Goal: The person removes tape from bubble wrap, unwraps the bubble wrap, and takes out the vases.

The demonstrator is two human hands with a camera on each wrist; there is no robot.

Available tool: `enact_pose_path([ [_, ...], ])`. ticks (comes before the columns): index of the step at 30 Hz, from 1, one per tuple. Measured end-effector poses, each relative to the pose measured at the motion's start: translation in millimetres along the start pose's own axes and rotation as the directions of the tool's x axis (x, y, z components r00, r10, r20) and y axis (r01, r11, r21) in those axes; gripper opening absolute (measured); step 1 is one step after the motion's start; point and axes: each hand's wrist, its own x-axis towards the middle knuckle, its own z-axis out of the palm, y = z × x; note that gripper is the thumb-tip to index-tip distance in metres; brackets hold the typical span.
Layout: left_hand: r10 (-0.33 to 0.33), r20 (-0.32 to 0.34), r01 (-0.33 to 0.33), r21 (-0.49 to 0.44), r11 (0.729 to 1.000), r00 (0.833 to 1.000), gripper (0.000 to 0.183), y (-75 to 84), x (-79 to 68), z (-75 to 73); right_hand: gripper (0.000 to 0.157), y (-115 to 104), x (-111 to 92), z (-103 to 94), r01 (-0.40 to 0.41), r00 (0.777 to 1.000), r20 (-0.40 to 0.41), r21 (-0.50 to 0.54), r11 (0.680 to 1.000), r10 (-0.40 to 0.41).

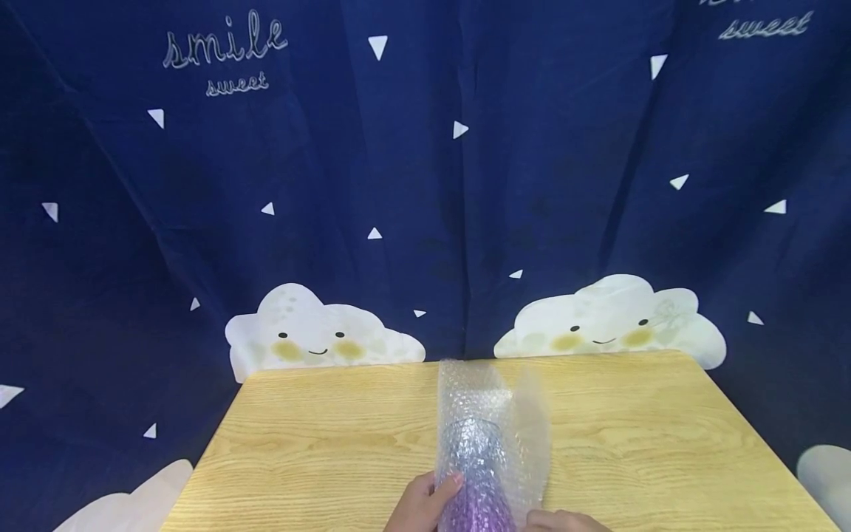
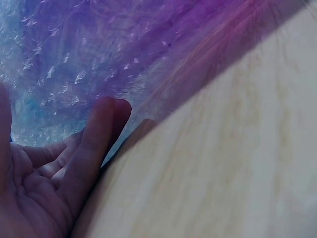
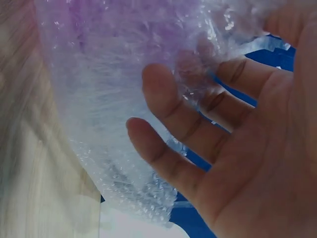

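Note:
A rounded object (image 1: 475, 510), blue at its far end and purple toward me, shows through a sheet of bubble wrap (image 1: 465, 384); its kind is blurred by the bubbles. My left hand (image 1: 425, 502) holds the wrapped object from the left, thumb on top. In the left wrist view its fingers (image 2: 96, 129) bend against the wrap, low beside the tabletop. On the other side, my right hand (image 1: 561, 520) pinches the wrap's loose flap (image 1: 532, 436), which stands up along the right. The right wrist view shows its other fingers (image 3: 161, 89) spread loosely against the plastic.
Beneath everything is a light wood-grain table (image 1: 319, 443), its far edge near a dark blue curtain (image 1: 412, 170) printed with clouds and white triangles. The far end of the wrap reaches that table edge.

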Motion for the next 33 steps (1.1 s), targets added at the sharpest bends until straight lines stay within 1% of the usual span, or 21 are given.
enact_pose_path([
  [2,0.005,0.000,-0.005,0.006,1.000,1.000,0.048,0.0,0.0,-0.1,0.005,4.5,-0.4,0.3,0.106,0.994,-0.002,-0.118,0.987,-0.107],
  [4,0.006,0.003,-0.006,0.004,1.000,1.000,0.048,0.2,0.1,0.2,0.008,8.1,-0.6,0.1,0.167,0.985,-0.016,-0.201,0.965,-0.174],
  [5,0.006,0.002,-0.006,0.007,1.000,1.000,0.048,0.5,0.2,0.4,0.011,9.3,-0.6,-0.4,0.180,0.982,-0.022,-0.220,0.959,-0.189],
  [6,0.004,0.002,-0.004,0.005,1.000,1.000,0.049,0.7,0.2,0.6,0.015,10.2,-0.4,-0.9,0.200,0.976,-0.030,-0.269,0.942,-0.216],
  [7,0.002,0.004,-0.002,0.003,1.000,1.000,0.050,1.0,0.3,0.8,0.018,11.0,-0.2,-1.2,0.223,0.967,-0.040,-0.332,0.916,-0.250],
  [9,-0.005,0.005,0.005,-0.003,1.000,1.000,0.051,1.6,0.2,1.4,0.023,12.2,0.3,-2.6,0.239,0.960,-0.046,-0.386,0.891,-0.277],
  [12,-0.009,0.008,0.009,-0.003,1.000,1.000,0.051,2.9,-0.2,1.6,0.026,12.9,0.6,-4.1,0.260,0.951,-0.032,-0.454,0.852,-0.308],
  [14,-0.003,0.003,0.003,0.010,1.000,1.000,0.050,3.9,-0.8,1.3,0.026,13.0,0.1,-4.6,0.260,0.951,-0.027,-0.465,0.846,-0.308],
  [16,0.004,0.002,-0.004,0.017,1.000,1.000,0.049,4.8,-1.3,1.0,0.027,12.7,-0.3,-4.6,0.258,0.950,-0.028,-0.488,0.834,-0.310],
  [19,0.010,0.008,-0.010,0.009,1.000,1.000,0.048,5.7,-1.8,1.0,0.025,12.2,-1.4,-3.7,0.239,0.956,-0.027,-0.500,0.832,-0.291],
  [22,0.006,0.017,-0.006,-0.004,1.000,1.000,0.048,5.7,-1.8,1.4,0.017,11.3,-3.9,-2.7,0.160,0.984,-0.005,-0.404,0.901,-0.178],
  [23,0.008,0.016,-0.008,-0.003,1.000,1.000,0.048,5.5,-1.7,1.5,0.014,11.0,-5.0,-2.2,0.108,0.993,0.002,-0.347,0.931,-0.115],
  [24,0.008,0.013,-0.008,0.000,1.000,1.000,0.048,5.3,-1.5,1.5,0.011,10.8,-6.0,-2.0,0.055,0.999,0.014,-0.297,0.953,-0.053],
  [25,0.009,0.011,-0.009,0.003,1.000,1.000,0.048,5.0,-1.5,1.4,0.009,10.6,-7.3,-1.6,-0.008,1.000,0.026,-0.235,0.972,0.014],
  [26,0.010,0.009,-0.010,0.005,1.000,1.000,0.048,4.8,-1.3,1.4,0.009,10.6,-8.4,-1.3,-0.070,0.996,0.036,-0.173,0.982,0.077],
  [27,0.013,0.007,-0.013,0.009,1.000,1.000,0.047,4.5,-1.2,1.3,0.010,10.7,-9.3,-0.7,-0.110,0.992,0.041,-0.140,0.984,0.117],
  [29,0.016,0.005,-0.016,0.012,1.000,1.000,0.047,3.9,-1.0,1.0,0.012,11.5,-10.8,0.2,-0.165,0.984,0.048,-0.080,0.983,0.169],
  [33,0.015,0.004,-0.015,0.012,1.000,1.000,0.046,3.4,-0.9,0.9,0.013,13.3,-12.7,1.9,-0.193,0.980,0.049,-0.034,0.981,0.194],
])
